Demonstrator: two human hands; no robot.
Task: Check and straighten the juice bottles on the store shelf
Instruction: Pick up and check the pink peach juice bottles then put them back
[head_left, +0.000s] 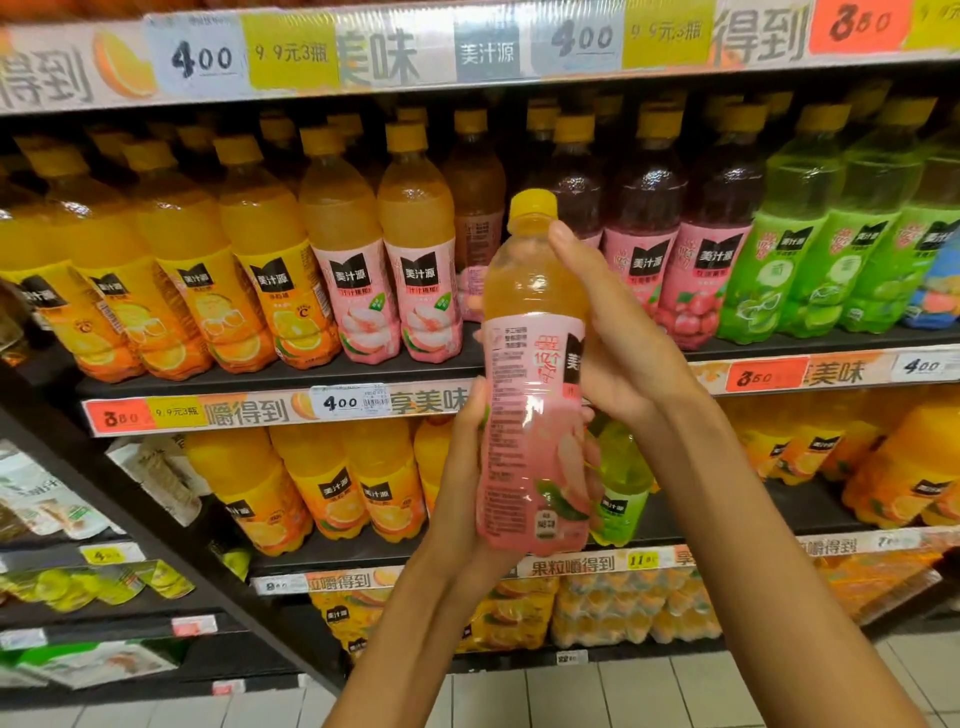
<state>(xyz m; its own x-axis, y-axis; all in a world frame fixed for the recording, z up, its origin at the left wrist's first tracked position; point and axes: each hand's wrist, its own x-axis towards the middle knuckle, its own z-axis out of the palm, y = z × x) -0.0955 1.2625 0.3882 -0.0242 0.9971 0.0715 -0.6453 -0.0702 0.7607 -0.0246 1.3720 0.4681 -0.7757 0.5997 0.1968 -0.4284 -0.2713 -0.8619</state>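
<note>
Nearest the camera, two bare forearms rise from the bottom edge and meet around a peach bottle (535, 405) held upright in front of the shelves. The left hand (462, 478) cups the lower half from the left side, its thumb lying up along the pink label and its fingers curled behind the base. The right hand (608, 332) grips the upper half from the right, with the fingers wrapped around the shoulder just below the yellow cap (532, 208). The label is turned so that small print faces the camera, and the black logo shows only at its right edge.

Behind the bottle, the middle shelf (291, 376) carries a row of upright bottles with yellow caps. From left to right stand orange bottles (249, 291), two peach bottles (387, 291), dark red bottles (670, 270) and green bottles (810, 260). Directly behind the held bottle there is a gap in the front row, with one bottle standing further back in it. A price strip (291, 410) with a "4.00" tag runs along the shelf edge.

Lower down, another shelf holds larger orange bottles (332, 493) and a green one (621, 499), partly hidden by the hands. Below that lie shrink-wrapped packs (613, 608) near the tiled floor (597, 696). At the far left, a separate rack (156, 525) holds pouches (47, 504).
</note>
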